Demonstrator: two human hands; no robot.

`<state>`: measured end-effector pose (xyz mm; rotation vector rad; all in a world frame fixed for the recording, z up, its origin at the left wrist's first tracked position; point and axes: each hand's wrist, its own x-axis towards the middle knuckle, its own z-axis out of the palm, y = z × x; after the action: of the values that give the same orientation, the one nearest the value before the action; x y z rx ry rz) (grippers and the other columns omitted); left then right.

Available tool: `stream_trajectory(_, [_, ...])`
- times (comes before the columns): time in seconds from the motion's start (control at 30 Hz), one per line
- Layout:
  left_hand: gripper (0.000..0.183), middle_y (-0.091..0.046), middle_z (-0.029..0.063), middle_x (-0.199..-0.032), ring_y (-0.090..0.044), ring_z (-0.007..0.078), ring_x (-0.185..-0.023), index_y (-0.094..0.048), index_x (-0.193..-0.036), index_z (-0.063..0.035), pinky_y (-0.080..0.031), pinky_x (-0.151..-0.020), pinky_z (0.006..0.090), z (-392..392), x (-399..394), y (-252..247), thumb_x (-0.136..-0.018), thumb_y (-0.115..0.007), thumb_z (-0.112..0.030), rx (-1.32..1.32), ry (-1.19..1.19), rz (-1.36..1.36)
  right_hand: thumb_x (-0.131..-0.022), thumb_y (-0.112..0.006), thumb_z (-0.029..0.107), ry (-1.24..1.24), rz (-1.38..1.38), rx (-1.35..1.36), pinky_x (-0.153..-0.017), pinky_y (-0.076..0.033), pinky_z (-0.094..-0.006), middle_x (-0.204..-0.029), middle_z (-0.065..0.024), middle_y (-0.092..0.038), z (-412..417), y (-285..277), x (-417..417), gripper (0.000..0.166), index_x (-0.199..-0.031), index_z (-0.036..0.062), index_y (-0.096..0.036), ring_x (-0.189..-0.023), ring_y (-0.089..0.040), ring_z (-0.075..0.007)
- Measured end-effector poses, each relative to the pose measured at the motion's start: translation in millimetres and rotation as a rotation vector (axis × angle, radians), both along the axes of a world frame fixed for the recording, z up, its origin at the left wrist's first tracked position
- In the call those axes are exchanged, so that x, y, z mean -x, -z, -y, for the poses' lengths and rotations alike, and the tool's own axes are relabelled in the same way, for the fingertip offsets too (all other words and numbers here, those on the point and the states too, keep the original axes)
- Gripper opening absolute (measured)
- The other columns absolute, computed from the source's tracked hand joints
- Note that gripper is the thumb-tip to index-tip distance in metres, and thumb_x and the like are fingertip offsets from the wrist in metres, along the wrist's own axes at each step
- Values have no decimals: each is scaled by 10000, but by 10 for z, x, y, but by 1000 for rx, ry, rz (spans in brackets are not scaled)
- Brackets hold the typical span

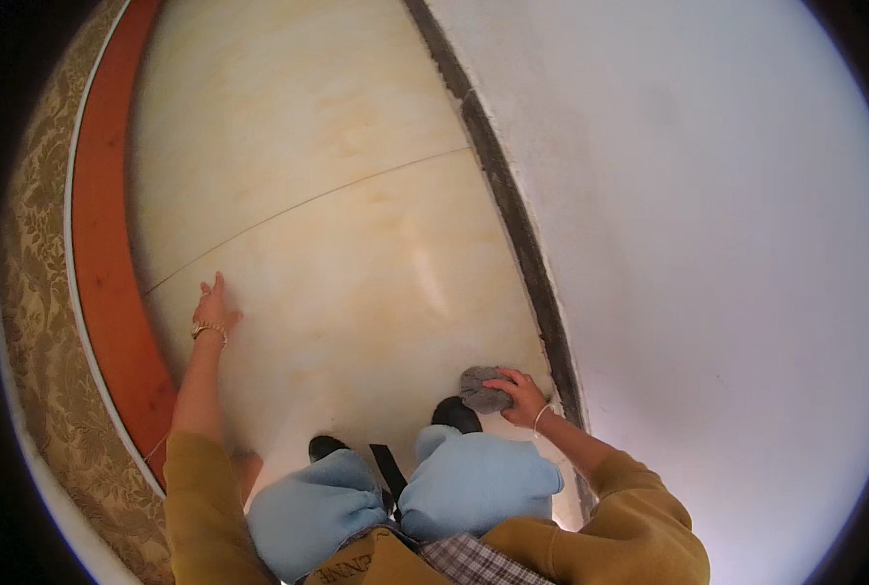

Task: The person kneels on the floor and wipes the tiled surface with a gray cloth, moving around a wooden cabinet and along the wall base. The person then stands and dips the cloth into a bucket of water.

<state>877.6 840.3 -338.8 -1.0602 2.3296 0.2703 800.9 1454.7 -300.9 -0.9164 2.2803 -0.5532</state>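
Observation:
My right hand grips a bunched grey cloth low at the right, just beside my dark shoe. Beneath the cloth lies the glossy cream tiled floor; whether the cloth presses on it I cannot tell for certain. On the left, my left hand is stretched forward over the floor with its fingers apart and nothing in it. A bracelet or watch circles that wrist. A thin band sits on the right wrist.
A white wall rises on the right, with a dark skirting strip along its foot. Along the left runs an orange-red wooden board with a pale edge, beside patterned fabric or covering. A thin joint line crosses the floor.

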Motion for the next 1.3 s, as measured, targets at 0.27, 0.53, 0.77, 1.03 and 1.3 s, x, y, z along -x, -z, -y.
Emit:
stream_trajectory(0.27, [938,-378,216,-1429,-441,317,-1278,-311,-1434,-63,-395,-1043,370,-241,-146,-248,-662,-821,-215,-98,73,-65,-701,-592,-82,4,-418,224,-1057,-337,-465,-1441,-52,-348,1452,45,1732,650,-1246,267,-535,-1258,-368,-395])
stream_trajectory(0.53, [690,-513,170,-1327,-496,306,-1214,-496,-1307,-41,-407,-1022,377,-415,-558,-548,-708,-787,-223,-62,153,-150,-716,-573,-64,289,-466,85,-1056,-348,-469,-1458,-31,-324,1272,553,1475,662,-1268,299,-523,-1221,-381,-401])
stream_trajectory(0.77, [538,-588,159,-1225,-561,310,-1120,-579,-1222,-68,-451,-956,384,-585,-734,-284,-736,-761,-210,-101,82,-394,-690,-658,20,395,-219,-179,-1019,-382,-480,-1380,-115,-402,-787,292,-600,626,-1244,287,-543,-1221,-405,-410])
stream_trajectory(1.03, [461,-618,143,-1170,-581,298,-1081,-619,-1164,-82,-467,-930,380,-836,-712,-209,-745,-748,-227,-101,51,-558,-642,-613,44,425,27,158,-1029,-384,-434,-1296,-184,-435,-80,-518,59,654,-1277,158,-509,-1242,-413,-376])
stream_trajectory(1.3, [443,-619,156,-1163,-586,310,-1068,-633,-1149,-82,-469,-918,387,-857,-954,-466,-757,-736,-259,-14,23,-606,-768,-666,161,561,-416,-46,-966,-428,-473,-1429,-154,-286,2330,204,1714,713,-1404,244,-353,-1175,-410,-437])
